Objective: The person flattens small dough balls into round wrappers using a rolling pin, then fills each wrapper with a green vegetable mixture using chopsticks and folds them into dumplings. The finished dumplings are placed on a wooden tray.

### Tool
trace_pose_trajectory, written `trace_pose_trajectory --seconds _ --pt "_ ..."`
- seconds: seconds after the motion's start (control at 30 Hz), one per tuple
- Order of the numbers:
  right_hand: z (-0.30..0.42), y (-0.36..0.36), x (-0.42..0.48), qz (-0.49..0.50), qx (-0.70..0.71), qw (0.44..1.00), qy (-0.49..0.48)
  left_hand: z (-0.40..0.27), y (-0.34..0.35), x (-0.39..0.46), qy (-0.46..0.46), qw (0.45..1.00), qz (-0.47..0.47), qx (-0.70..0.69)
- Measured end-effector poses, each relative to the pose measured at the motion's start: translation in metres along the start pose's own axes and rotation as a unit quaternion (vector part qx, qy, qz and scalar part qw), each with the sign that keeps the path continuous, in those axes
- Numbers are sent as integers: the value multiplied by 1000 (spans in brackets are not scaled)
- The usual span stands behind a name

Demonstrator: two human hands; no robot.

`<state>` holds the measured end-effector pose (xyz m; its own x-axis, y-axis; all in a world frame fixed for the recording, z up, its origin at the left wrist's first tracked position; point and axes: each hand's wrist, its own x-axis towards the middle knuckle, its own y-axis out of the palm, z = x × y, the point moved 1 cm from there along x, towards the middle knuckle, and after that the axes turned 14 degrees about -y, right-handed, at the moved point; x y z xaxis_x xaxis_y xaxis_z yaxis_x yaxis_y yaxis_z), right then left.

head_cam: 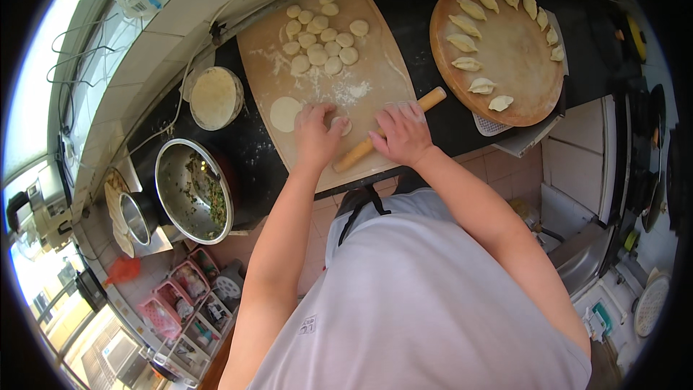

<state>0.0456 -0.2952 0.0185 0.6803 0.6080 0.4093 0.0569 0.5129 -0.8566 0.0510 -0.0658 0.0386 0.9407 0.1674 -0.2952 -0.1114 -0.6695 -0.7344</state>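
Observation:
My left hand (318,135) is on the floured board (379,81), its fingers on a small dough piece (341,126). Just left of that hand lies a flat, round dough wrapper (286,114), partly beside the fingertips. My right hand (401,131) grips a wooden rolling pin (354,156), which lies diagonally over the board, its far end past the board's right edge. Farther back on the board, several small dough discs (318,57) are grouped among loose flour.
At the right, a round wooden board (506,65) carries several filled dumplings (468,64) along its rim. At the left stand a steel bowl (162,195) holding chopped green filling (217,200), a container of flour (214,92) and a smaller metal bowl (134,219).

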Motion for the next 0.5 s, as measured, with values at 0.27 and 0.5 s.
trace_pose_trajectory --seconds 0.27,0.5 --pt "2 -5 17 82 -38 996 22 2 1 -3 -128 986 77 -81" --pt "-19 13 91 181 -73 977 80 -24 -21 21 -61 977 198 42"
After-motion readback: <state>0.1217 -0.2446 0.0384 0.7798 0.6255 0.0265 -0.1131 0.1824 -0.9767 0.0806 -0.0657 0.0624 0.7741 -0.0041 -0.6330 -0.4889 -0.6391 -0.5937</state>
